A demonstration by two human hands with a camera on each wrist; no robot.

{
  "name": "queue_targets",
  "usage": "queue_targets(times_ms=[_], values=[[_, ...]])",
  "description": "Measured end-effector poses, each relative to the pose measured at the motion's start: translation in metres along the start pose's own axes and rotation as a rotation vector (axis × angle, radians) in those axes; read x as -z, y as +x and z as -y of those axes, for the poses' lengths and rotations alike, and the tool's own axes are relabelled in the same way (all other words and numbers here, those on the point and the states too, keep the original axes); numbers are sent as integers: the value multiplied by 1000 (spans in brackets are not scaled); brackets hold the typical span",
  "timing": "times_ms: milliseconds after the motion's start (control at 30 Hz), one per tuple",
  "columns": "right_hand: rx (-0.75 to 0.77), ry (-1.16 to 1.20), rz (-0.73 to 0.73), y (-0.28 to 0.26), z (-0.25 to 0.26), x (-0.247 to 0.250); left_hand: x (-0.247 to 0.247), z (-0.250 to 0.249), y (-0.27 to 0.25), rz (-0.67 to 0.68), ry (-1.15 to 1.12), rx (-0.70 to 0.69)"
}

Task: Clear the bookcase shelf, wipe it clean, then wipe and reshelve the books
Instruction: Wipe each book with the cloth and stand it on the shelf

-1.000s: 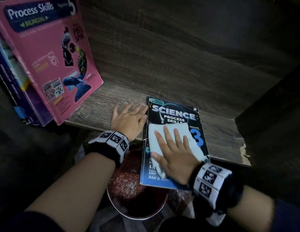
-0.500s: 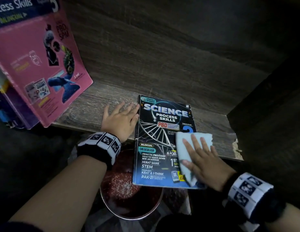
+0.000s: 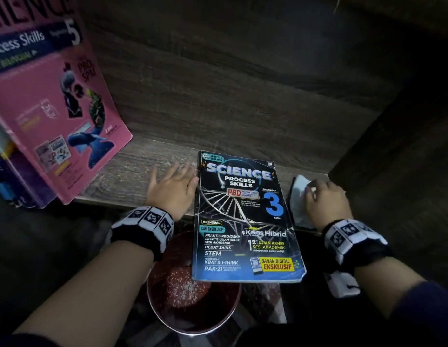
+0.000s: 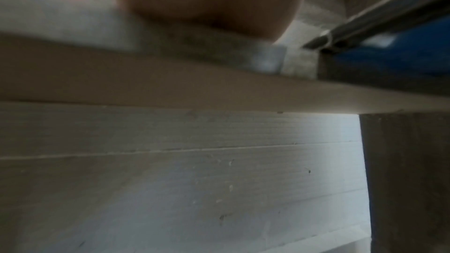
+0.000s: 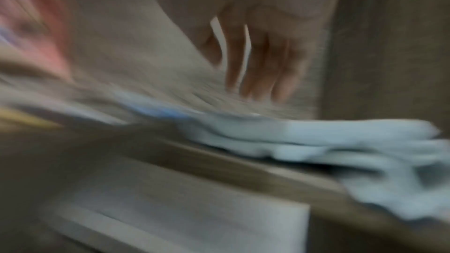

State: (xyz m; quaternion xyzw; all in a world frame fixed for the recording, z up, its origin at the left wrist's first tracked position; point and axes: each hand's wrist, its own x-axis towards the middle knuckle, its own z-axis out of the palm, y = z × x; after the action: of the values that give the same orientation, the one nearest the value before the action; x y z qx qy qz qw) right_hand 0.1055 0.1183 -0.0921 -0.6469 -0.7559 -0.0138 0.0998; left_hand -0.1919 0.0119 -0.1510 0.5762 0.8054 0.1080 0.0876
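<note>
Right hand [image 3: 326, 201] presses cloth [image 3: 299, 204] beside book [image 3: 245, 216] — wrist view shows straight fingers [image 5: 255, 61].

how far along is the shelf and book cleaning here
Done, it seems: the shelf is mostly cleared, and a pink Science Process Skills 5 book already leans at its left end. In hand: the blue Science Process Skills 3 book lies flat, half over the edge, left hand beside it, right hand pressing the white cloth onto the shelf. Left: standing that book up.
</note>
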Motion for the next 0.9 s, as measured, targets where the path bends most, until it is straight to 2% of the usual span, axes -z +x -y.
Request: queue_targets(times_ms=[33, 167, 300, 500, 567, 667, 733, 833, 900], values=[[-9, 62, 44, -9, 7, 2, 1, -2, 0, 19, -9, 3], [-131, 201, 424, -31, 18, -13, 3, -16, -6, 139, -104, -16], [-245, 351, 520, -35, 16, -28, 1, -28, -9, 120, -314, 6], [-356, 765, 476, -39, 4, -42, -6, -39, -22, -88, -856, 118], [-371, 828, 422, -42, 7, -42, -3, -48, -27, -168, -914, 107], [-371, 946, 338, -44, 14, -34, 7, -58, -31, -363, -933, 77], [-295, 1043, 299, -44, 22, -22, 16, -59, -33, -462, -926, 39], [-100, 1218, 262, -38, 42, 1, 42, -55, -39, -610, -921, -17], [-74, 1328, 213, -29, 58, 10, 64, -50, -43, -714, -944, -79]])
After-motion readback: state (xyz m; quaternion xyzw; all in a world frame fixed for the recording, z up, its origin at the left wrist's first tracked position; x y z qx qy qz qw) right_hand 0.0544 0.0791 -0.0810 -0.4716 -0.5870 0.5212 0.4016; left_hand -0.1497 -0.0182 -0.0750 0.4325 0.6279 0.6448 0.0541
